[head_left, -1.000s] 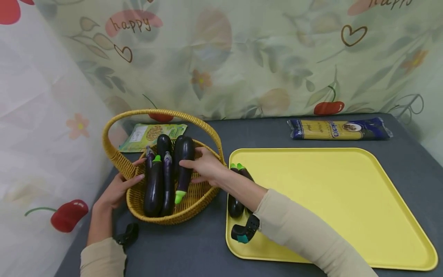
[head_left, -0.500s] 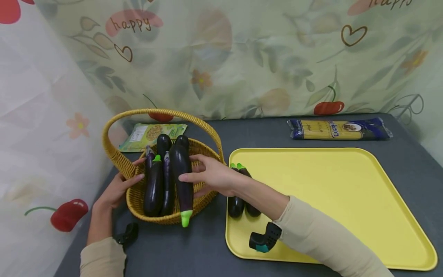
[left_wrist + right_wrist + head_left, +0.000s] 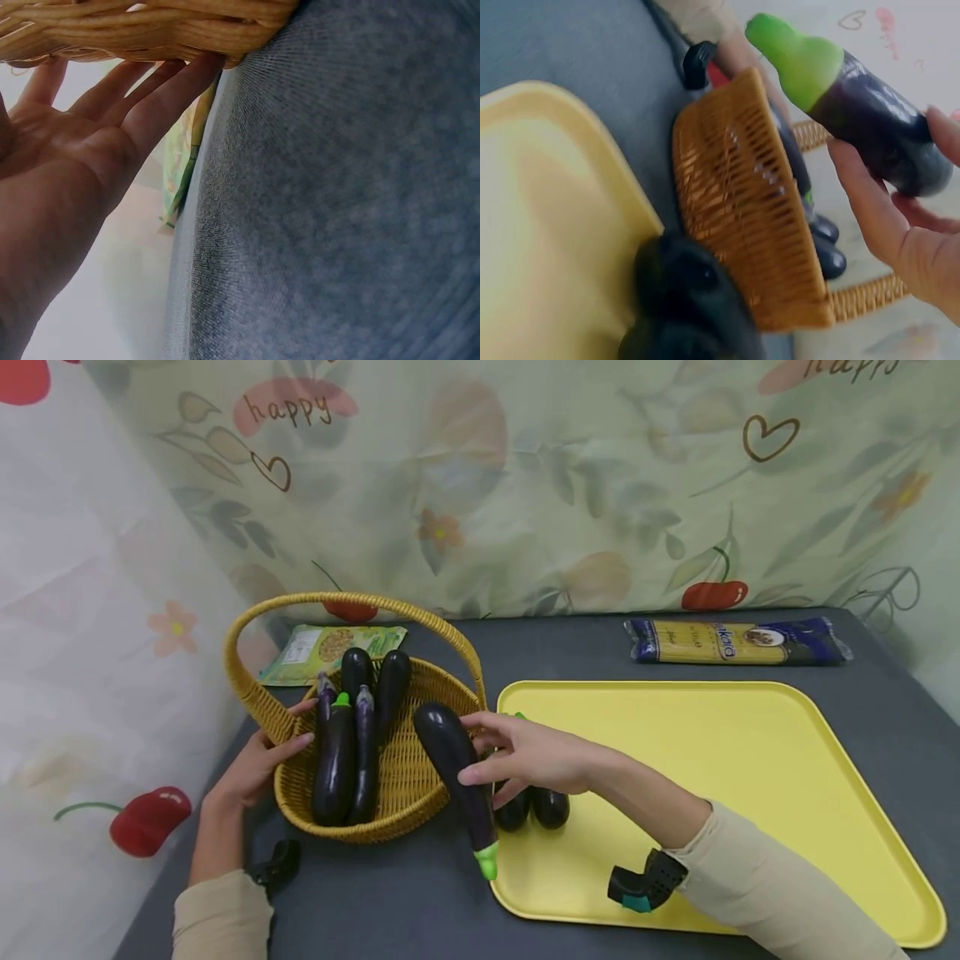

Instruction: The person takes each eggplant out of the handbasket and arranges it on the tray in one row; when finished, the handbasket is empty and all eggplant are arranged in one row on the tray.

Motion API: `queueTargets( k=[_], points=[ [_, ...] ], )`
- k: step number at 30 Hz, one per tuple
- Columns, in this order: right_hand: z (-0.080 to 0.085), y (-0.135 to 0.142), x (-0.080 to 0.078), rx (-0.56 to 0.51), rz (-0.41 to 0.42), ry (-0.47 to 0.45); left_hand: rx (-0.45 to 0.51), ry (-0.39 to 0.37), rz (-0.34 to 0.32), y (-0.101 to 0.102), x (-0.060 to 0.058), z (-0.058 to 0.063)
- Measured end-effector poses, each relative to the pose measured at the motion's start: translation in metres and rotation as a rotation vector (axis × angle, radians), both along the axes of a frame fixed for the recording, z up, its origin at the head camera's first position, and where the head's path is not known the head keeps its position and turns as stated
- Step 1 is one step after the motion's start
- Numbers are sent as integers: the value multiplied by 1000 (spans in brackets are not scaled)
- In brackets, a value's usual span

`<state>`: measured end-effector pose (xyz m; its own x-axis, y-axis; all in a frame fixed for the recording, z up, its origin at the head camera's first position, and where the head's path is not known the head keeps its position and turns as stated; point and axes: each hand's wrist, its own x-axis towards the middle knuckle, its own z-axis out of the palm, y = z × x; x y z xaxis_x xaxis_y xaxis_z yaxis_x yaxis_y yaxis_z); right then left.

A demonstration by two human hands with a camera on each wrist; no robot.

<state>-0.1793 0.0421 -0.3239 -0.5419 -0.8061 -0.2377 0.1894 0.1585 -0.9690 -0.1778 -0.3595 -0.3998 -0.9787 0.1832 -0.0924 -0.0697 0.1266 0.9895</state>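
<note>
My right hand (image 3: pixel 536 758) pinches a dark purple eggplant (image 3: pixel 450 747) with a green stem end, between thumb and fingers. It hangs tilted in the gap between the wicker basket (image 3: pixel 431 817) and the yellow tray (image 3: pixel 712 802), stem end down toward me. In the right wrist view the held eggplant (image 3: pixel 881 112) shows its green cap. My left hand (image 3: pixel 251 768) grips the basket's left rim beside the handle foot; its fingers (image 3: pixel 169 101) press the woven side from outside. Several eggplants (image 3: pixel 333 764) lie inside the basket. Eggplants (image 3: pixel 551 808) also rest on the tray's left side, partly behind my right hand.
A green food packet (image 3: pixel 300 652) lies behind the basket. At the back right is a pack of spaghetti (image 3: pixel 731 642). The basket's tall arched handle (image 3: pixel 360 600) stands upright. Patterned cloth hangs behind and left of the grey table (image 3: pixel 390 902).
My right hand has lifted the eggplant out of the basket and carried it right and toward me, to the tray's left edge. My left hand keeps its place on the basket.
</note>
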Motion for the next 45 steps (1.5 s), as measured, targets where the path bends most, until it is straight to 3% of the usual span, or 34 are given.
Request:
queueTargets(
  k=[7, 11, 16, 22, 29, 45],
  points=[
    [-10, 33, -2, -19, 48, -13, -10, 1, -6, 0, 0, 0],
    [-16, 51, -5, -21, 33, -21, -17, 6, 1, 0, 0, -1],
    [-24, 75, -12, 12, -17, -62, -22, 1, 6, -1, 0, -1],
    [-35, 97, -27, 67, -135, -89, -30, 6, 10, -1, -1, -1],
    [-50, 107, -40, 164, -233, -70, -37, 2, 13, -1, -1, -2],
    [-67, 100, -53, 290, -280, -9, -26, -1, 12, 0, -1, -2]
  ],
)
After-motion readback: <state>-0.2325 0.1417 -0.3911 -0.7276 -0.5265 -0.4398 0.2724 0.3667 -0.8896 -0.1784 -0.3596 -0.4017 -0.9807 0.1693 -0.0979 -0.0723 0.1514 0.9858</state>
